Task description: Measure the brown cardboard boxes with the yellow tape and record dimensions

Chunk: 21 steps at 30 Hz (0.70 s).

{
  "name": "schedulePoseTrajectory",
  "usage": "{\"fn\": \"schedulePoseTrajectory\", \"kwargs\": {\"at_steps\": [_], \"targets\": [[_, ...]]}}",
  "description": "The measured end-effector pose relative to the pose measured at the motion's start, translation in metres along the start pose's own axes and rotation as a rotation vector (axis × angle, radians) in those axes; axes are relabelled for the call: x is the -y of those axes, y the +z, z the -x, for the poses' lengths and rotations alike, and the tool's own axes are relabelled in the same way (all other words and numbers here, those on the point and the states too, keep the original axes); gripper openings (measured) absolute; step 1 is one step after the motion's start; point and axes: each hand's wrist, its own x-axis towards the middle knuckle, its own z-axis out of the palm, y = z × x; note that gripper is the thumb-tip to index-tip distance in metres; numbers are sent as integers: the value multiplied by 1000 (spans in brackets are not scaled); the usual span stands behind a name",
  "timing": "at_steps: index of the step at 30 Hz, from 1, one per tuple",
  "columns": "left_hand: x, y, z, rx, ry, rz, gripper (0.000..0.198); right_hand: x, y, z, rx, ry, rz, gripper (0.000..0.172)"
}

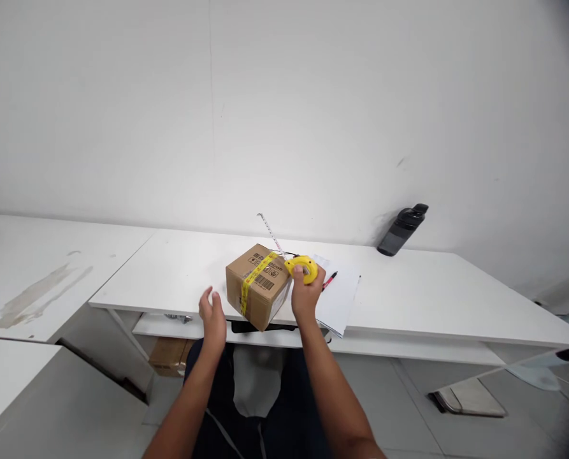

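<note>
A brown cardboard box (pixel 260 282) with yellow tape round it sits at an angle near the desk's front edge. In my right hand (pixel 306 294) is a yellow tape measure (pixel 304 269), held just above the box's right side. Its white blade (pixel 271 234) sticks out up and to the left, with the hooked end free in the air beyond the box. Left of the box, my left hand (pixel 212 315) is empty, its thumb and fingers apart, not touching the box.
Sheets of white paper (pixel 339 299) with a red and black pen (pixel 329 280) lie right of the box. A dark bottle (pixel 403 229) stands by the wall on the white desk (pixel 422 293). Below on the left is another cardboard box (pixel 169 356).
</note>
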Motion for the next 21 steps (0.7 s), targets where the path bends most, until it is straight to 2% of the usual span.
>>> {"fn": "schedulePoseTrajectory", "kwargs": {"at_steps": [2,3,4,6,7,8,9,10,12,15,18,20,21], "targets": [[28,-4,27,-31,-81,39,60,0,3,-16,111,70,-17,55],[37,-4,38,-29,-166,89,64,0,4,-21,162,95,-31,54],[43,-4,47,4,-313,156,64,0,4,-22,193,112,-47,53],[47,-5,56,229,-651,312,66,2,1,-16,191,128,-70,52],[46,-7,57,377,-773,392,67,3,-2,-9,179,129,-74,51],[44,-9,57,503,-820,460,67,5,-6,0,167,123,-74,49],[41,-13,56,580,-799,505,66,7,-11,11,162,110,-71,48],[37,-18,54,601,-728,529,63,8,-17,21,156,91,-65,47],[27,-29,51,503,-546,515,61,9,-30,42,128,53,-59,45],[3,-49,47,304,-372,406,68,1,-46,66,49,59,-82,44],[-29,-65,35,116,-157,250,72,-17,-50,82,64,205,-160,48],[-49,-70,19,61,-31,114,79,-30,-44,92,123,326,-207,52],[-57,-70,9,72,4,48,86,-35,-39,97,148,365,-212,54]]}}
